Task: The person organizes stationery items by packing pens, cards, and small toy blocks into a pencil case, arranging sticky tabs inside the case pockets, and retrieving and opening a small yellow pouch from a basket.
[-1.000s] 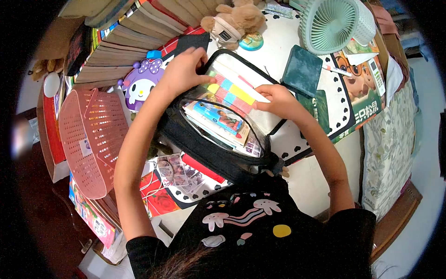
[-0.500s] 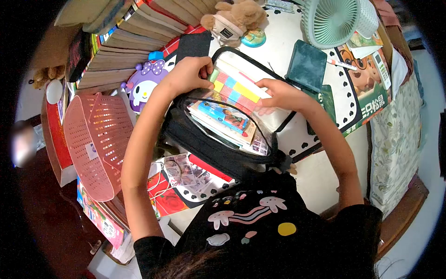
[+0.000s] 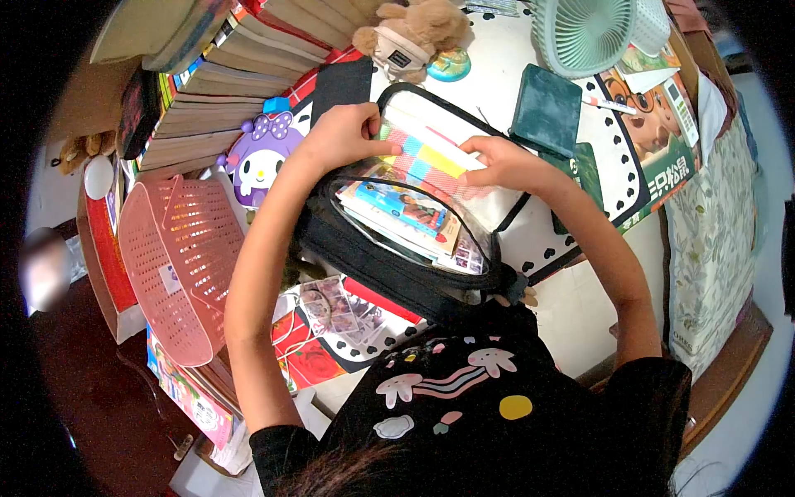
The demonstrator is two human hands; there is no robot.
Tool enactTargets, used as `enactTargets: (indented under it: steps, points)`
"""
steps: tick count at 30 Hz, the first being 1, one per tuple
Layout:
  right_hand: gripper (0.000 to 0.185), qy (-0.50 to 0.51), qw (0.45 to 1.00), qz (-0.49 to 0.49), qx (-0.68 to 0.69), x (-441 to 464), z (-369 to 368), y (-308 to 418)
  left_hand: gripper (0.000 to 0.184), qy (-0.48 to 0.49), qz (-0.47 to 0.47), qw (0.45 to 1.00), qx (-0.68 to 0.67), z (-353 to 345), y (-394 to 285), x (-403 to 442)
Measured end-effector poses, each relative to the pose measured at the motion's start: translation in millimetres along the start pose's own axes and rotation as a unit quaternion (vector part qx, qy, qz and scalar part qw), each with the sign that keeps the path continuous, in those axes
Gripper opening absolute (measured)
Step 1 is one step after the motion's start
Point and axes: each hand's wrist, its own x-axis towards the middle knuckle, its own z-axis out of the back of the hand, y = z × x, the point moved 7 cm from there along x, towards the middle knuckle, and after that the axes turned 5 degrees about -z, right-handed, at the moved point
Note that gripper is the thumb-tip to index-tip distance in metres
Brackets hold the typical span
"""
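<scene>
One black bag [image 3: 373, 258], one checked sheet [image 3: 422, 157], one mint fan [image 3: 584, 35] upper right, one pink basket [image 3: 157, 277] at left! The sheet's up at upper centre, over the open bag, patched pink, yellow and blue (cheerful stuff); left hand [image 3: 346, 137] pinching its left end, right hand [image 3: 509, 168] pinching its right.

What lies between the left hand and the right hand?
In the head view, a multicoloured checked item lies between the left hand and the right hand.
</scene>
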Motion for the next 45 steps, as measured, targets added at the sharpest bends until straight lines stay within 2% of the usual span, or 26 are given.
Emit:
enactTargets:
  steps: [1, 3, 5, 7, 8, 10, 12, 14, 15, 18, 20, 21, 23, 24, 26, 27, 28, 30, 32, 34, 37, 40, 45]
  points:
    - [0.042, 0.008, 1.0, -0.023, 0.006, 0.6, -1.2, -3.3, 0.034, -0.005, -0.003, 0.999, 0.044, 0.4, -2.8, 1.0]
    - [0.043, 0.017, 0.999, -0.046, 0.012, 0.9, -2.9, -5.9, 0.032, 0.006, -0.008, 0.999, 0.04, 2.0, -8.8, 3.0]
    - [0.041, 0.043, 0.994, -0.038, 0.096, -0.4, -7.4, -3.9, 0.031, 0.016, -0.014, 0.999, 0.036, 1.9, -13.4, 2.6]
    - [0.04, 0.045, 0.994, -0.034, 0.096, -1.2, -6.9, -2.2, 0.028, 0.0, -0.085, 0.996, -0.017, 3.4, -27.3, 1.3]
    - [0.04, 0.048, 0.994, -0.032, 0.097, -1.6, -7.4, -1.6, 0.028, 0.001, -0.085, 0.996, -0.016, 1.1, -24.3, 1.4]
    - [0.039, 0.042, 0.998, -0.007, 0.053, 2.8, -5.9, -2.8, 0.028, 0.001, -0.154, 0.987, 0.046, -3.3, -28.4, -1.1]
    - [0.038, 0.036, 0.999, 0.017, 0.007, 4.3, -5.7, -2.3, 0.029, 0.017, -0.133, 0.99, 0.041, -5.2, -25.2, -0.2]
    - [0.038, 0.075, 0.991, -0.031, 0.103, 3.7, -10.4, -9.0, 0.029, 0.034, -0.112, 0.992, 0.037, -6.3, -24.1, 0.1]
    - [0.038, 0.075, 0.991, -0.031, 0.104, 2.3, -10.4, -9.0, 0.029, 0.028, -0.115, 0.992, 0.04, -6.0, -24.8, -0.5]
    - [0.037, 0.022, 0.998, 0.02, 0.054, -5.8, -0.4, 9.3, 0.027, 0.024, -0.116, 0.992, 0.043, -3.7, -27.7, -2.4]
    - [0.031, 0.004, 0.996, -0.087, 0.0, -12.4, 7.9, 18.1, 0.026, 0.023, -0.111, 0.993, 0.044, -3.0, -28.3, -2.9]
    - [0.031, 0.006, 0.996, -0.085, -0.001, -10.8, 9.1, 15.3, 0.024, 0.001, -0.096, 0.995, 0.036, -0.1, -27.5, -2.4]
    - [0.023, -0.101, 0.98, 0.027, -0.166, -6.8, 26.7, 22.8, 0.022, -0.023, -0.08, 0.996, 0.029, 4.4, -25.4, -2.6]
    - [0.023, -0.1, 0.98, 0.03, -0.168, -3.0, 27.5, 24.0, 0.02, -0.062, -0.074, 0.995, 0.032, 10.1, -23.9, -3.5]
    - [0.019, -0.188, 0.964, 0.087, -0.169, 1.6, 38.3, 37.9, 0.018, -0.104, -0.067, 0.992, 0.036, 16.0, -19.4, -5.3]
    - [0.018, -0.172, 0.977, 0.059, -0.115, 9.7, 36.8, 33.8, 0.016, -0.128, -0.055, 0.989, 0.046, 19.2, -15.5, -6.5]
    - [0.018, -0.171, 0.976, 0.063, -0.117, 15.7, 36.6, 33.9, 0.014, -0.151, -0.043, 0.986, 0.056, 22.8, -11.9, -8.4]
    - [0.019, -0.089, 0.966, 0.155, -0.186, 24.5, 23.2, 46.7, 0.015, -0.143, -0.019, 0.988, 0.057, 21.9, -4.3, -10.3]
    - [0.021, -0.077, 0.961, 0.169, -0.203, 28.1, 24.4, 53.0, 0.017, -0.115, 0.037, 0.993, 0.006, 13.0, 9.8, -11.3]
    - [0.024, -0.013, 0.98, 0.095, -0.173, 32.4, 23.2, 47.3, 0.017, -0.11, 0.04, 0.993, 0.004, 11.7, 11.9, -10.6]
    - [0.029, -0.009, 0.964, 0.144, -0.222, 32.5, 21.5, 52.6, 0.014, -0.136, 0.02, 0.99, -0.02, 13.8, 10.5, -11.4]
    - [0.032, -0.033, 0.961, 0.202, -0.188, 34.7, 18.1, 58.1, 0.014, -0.143, 0.019, 0.989, -0.018, 13.6, 11.4, -11.7]
    - [0.03, -0.049, 0.963, 0.208, -0.165, 39.1, 14.7, 58.4, 0.015, -0.145, 0.022, 0.989, -0.022, 13.4, 12.2, -13.3]
